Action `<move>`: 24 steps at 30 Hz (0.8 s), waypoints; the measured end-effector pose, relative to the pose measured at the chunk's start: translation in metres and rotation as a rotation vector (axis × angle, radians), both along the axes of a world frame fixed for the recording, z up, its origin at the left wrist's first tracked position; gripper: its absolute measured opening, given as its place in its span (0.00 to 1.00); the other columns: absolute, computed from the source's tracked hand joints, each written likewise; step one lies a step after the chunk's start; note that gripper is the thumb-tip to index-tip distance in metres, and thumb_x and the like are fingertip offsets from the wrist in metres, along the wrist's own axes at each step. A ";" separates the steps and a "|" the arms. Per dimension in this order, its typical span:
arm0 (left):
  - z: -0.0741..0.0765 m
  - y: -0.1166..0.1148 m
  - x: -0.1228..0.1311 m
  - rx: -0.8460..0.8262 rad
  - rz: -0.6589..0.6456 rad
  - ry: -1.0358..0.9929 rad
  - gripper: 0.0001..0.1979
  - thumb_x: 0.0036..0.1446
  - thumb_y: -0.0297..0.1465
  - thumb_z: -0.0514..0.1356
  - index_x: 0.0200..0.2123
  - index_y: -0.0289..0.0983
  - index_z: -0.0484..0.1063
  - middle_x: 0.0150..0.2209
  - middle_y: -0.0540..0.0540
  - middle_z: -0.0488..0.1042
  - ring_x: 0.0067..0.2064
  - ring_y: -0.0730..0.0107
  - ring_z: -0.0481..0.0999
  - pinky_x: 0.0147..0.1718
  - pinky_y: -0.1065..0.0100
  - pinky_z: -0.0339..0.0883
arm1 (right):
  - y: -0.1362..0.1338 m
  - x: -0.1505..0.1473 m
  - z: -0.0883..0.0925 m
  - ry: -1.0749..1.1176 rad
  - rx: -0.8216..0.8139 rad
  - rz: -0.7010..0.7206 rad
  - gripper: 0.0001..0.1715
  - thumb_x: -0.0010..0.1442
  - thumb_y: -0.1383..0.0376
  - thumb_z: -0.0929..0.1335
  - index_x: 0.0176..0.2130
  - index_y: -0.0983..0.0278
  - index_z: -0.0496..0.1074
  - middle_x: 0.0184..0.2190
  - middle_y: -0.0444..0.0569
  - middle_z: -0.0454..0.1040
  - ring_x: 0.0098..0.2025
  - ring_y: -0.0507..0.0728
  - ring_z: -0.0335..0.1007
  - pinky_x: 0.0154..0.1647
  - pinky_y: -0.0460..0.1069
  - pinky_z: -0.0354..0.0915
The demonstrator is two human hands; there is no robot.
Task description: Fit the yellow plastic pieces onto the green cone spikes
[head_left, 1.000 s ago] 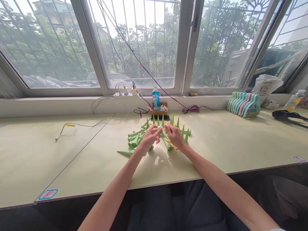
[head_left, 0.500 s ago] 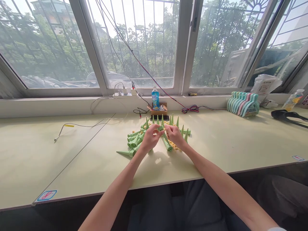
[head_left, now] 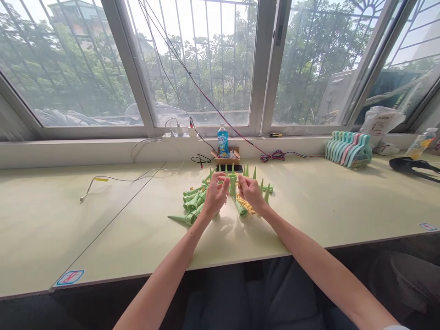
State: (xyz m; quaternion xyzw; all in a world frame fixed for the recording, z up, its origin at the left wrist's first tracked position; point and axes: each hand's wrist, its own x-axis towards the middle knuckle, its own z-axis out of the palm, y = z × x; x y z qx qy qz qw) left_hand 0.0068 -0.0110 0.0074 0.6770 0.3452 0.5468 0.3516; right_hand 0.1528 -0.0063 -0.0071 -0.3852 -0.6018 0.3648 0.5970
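Between my hands hangs a green plastic spike [head_left: 233, 184], its wide end up and its point down. My left hand [head_left: 216, 196] holds it at the wide end, thumb and fingers bent around that side. My right hand [head_left: 251, 192] is closed in a pinch just right of the spike; whatever it grips is too small to make out. More green spikes [head_left: 192, 201] lie in a heap left of my left hand, and several stand point up behind both hands. Small yellow pieces [head_left: 247, 205] are piled below my right hand, partly hidden by it.
Behind the spikes lie a black phone [head_left: 229, 168] and a small cardboard box [head_left: 226, 160] with a blue bottle [head_left: 222, 141]. Cables [head_left: 273, 156] run along the table's back. Teal and pink hangers [head_left: 349, 149] stand at right, near a black strap-like object [head_left: 412, 166].
The spike between my hands has turned from slanted to upright, wide end up. My left fingers have loosened and raised, and my hands have moved slightly apart.
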 end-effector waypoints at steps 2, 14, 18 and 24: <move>0.003 -0.002 -0.001 -0.092 0.011 -0.054 0.22 0.61 0.51 0.52 0.36 0.37 0.66 0.28 0.49 0.67 0.20 0.78 0.66 0.12 0.76 0.55 | 0.001 0.001 -0.001 -0.062 0.046 -0.074 0.30 0.62 0.41 0.59 0.23 0.60 0.52 0.16 0.39 0.53 0.17 0.49 0.48 0.17 0.47 0.49; 0.004 0.000 -0.007 -0.450 -0.213 -0.080 0.29 0.55 0.54 0.55 0.21 0.33 0.71 0.22 0.43 0.69 0.20 0.75 0.63 0.16 0.73 0.53 | -0.004 0.002 -0.003 -0.244 0.165 -0.087 0.28 0.65 0.44 0.58 0.24 0.61 0.57 0.20 0.41 0.57 0.22 0.50 0.52 0.23 0.47 0.53; 0.003 0.000 -0.007 -0.459 -0.288 -0.084 0.27 0.55 0.53 0.57 0.23 0.32 0.71 0.24 0.43 0.70 0.21 0.75 0.64 0.16 0.74 0.54 | -0.004 0.003 -0.003 -0.219 0.170 -0.092 0.27 0.66 0.46 0.59 0.25 0.61 0.56 0.20 0.40 0.55 0.21 0.50 0.51 0.23 0.47 0.53; 0.010 -0.005 -0.006 -0.408 -0.310 -0.043 0.23 0.53 0.51 0.61 0.30 0.34 0.70 0.24 0.47 0.69 0.20 0.76 0.64 0.15 0.75 0.55 | -0.005 0.004 -0.001 -0.210 0.147 -0.137 0.28 0.66 0.46 0.59 0.23 0.60 0.52 0.17 0.40 0.53 0.20 0.50 0.51 0.21 0.47 0.51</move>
